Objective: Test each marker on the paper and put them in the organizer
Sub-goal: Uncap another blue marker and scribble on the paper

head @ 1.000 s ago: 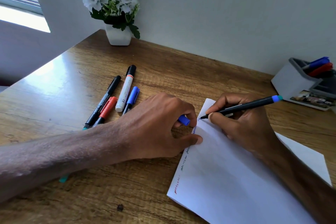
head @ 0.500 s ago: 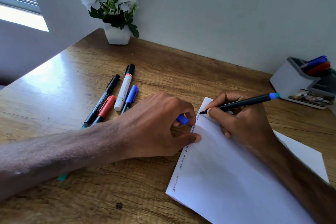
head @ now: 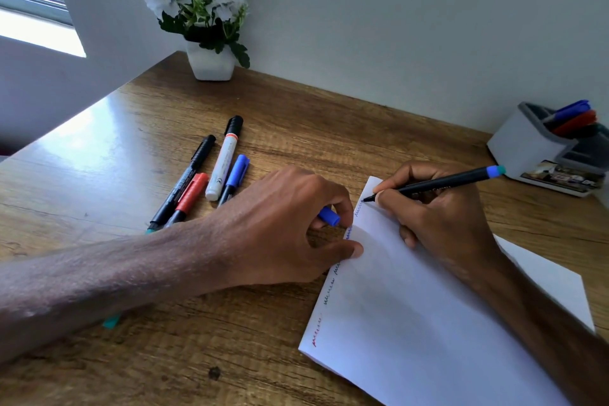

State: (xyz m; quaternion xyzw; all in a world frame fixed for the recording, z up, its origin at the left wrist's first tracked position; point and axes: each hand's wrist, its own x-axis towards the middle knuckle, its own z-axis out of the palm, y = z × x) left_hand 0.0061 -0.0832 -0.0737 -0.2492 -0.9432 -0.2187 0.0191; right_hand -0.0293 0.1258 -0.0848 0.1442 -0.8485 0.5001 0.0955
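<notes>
Leftmost on the worktop, toward its far left part, four markers lie side by side: a black marker, a red-capped marker, a white marker with a black cap and a blue-capped marker. Just right of them the left hand holds a blue cap in its curled fingers, while its thumb presses the left edge of the paper, where short red, dark and blue scribbles run in a row. At the paper's far corner the right hand grips an uncapped marker, dark with a blue end, its tip touching the sheet just beyond the left hand. The organizer stands at the worktop's right edge near the wall, well apart from both hands, with a blue marker and a red marker in it
</notes>
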